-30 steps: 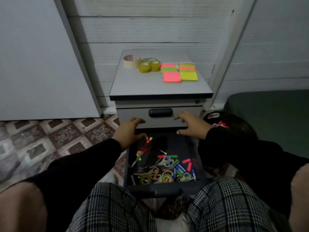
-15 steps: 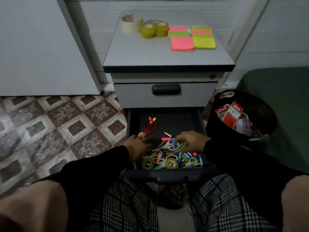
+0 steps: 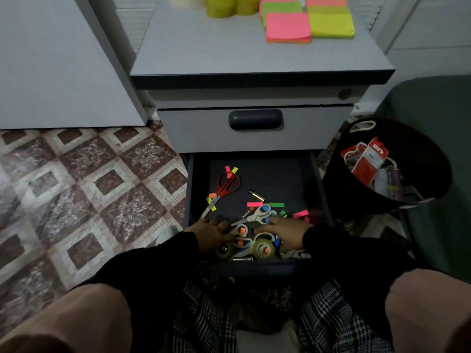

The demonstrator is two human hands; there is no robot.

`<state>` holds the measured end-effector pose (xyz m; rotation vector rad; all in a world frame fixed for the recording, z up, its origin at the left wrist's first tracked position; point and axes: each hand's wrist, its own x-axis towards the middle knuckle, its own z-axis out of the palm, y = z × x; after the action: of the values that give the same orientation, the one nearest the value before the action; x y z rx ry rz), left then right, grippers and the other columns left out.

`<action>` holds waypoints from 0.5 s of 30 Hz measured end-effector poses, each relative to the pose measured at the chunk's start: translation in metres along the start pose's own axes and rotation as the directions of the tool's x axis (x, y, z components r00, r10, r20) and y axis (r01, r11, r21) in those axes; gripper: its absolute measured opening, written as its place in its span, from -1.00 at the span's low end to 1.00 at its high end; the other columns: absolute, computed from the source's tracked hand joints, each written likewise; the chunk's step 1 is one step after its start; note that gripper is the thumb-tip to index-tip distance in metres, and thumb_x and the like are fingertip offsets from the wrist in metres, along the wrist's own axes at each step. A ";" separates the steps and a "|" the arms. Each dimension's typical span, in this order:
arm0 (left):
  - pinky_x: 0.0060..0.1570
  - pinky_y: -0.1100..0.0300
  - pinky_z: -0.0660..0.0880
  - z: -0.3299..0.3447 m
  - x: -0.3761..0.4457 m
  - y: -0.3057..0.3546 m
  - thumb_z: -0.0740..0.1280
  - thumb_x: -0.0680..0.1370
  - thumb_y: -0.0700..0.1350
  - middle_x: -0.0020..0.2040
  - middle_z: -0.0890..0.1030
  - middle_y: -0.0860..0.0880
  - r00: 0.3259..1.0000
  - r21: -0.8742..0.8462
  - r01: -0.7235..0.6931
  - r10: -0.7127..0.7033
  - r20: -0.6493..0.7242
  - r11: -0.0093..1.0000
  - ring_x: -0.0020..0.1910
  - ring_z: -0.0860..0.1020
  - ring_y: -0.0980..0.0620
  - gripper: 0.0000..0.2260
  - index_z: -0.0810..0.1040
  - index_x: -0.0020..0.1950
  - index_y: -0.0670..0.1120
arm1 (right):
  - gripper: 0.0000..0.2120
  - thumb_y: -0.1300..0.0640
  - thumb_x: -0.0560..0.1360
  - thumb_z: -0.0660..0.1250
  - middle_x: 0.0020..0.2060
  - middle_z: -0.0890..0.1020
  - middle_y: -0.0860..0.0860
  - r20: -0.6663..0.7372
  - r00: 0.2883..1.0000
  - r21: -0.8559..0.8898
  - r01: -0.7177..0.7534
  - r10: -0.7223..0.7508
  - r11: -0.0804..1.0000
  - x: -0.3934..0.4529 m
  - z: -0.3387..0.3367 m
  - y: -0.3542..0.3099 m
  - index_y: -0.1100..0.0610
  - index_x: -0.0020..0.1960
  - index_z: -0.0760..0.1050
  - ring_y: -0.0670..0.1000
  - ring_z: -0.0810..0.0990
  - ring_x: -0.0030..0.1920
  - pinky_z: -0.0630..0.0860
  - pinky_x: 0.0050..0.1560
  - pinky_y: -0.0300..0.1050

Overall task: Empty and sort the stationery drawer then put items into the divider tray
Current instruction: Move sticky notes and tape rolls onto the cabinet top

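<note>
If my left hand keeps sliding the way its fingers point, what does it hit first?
Probably the white scissors with orange tabs: the left hand points right across the open drawer, fingertips almost at its handles. Depth is unclear.

— What sort of place is this?

— A home corner used as an office, by the look of it. A grey drawer pedestal [image 3: 254,57] stands against a white panelled wall [image 3: 433,34], with sticky-note pads [image 3: 288,29] and tape rolls [image 3: 229,6] at its top's far edge.

— Why a home?

— The patterned brown tile floor [image 3: 89,189], and a black basket [image 3: 369,194] beside the pedestal.
</note>
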<state>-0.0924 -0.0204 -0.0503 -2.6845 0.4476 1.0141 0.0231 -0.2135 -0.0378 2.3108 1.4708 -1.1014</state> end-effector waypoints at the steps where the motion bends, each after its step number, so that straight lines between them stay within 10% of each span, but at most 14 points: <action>1: 0.38 -0.15 0.22 0.003 0.002 0.000 0.09 0.64 -0.11 0.53 0.02 -0.14 1.000 -0.018 -0.001 0.001 0.013 1.000 0.50 0.10 -0.20 -0.51 0.03 0.53 0.12 | -0.29 0.20 0.44 0.39 0.32 0.32 0.10 -0.011 1.000 -0.022 0.018 -0.018 1.000 0.001 0.001 -0.002 -0.05 0.49 0.16 0.16 0.40 0.29 0.44 0.14 -0.02; 15: 0.26 -0.01 0.34 -0.006 0.002 0.005 0.03 0.65 -0.17 0.51 0.08 -0.15 0.994 -0.064 -0.075 0.070 -0.086 0.995 0.41 0.26 -0.19 -0.52 0.02 0.53 0.15 | -0.49 0.21 0.53 0.24 0.31 0.31 0.11 -0.105 0.992 -0.095 0.056 -0.066 0.994 0.013 0.013 -0.007 -0.09 0.43 0.28 0.19 0.40 0.26 0.42 0.22 0.04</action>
<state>-0.0894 -0.0278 -0.0477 -2.7978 0.5401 0.9551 0.0135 -0.2079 -0.0540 2.3089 1.6055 -0.9155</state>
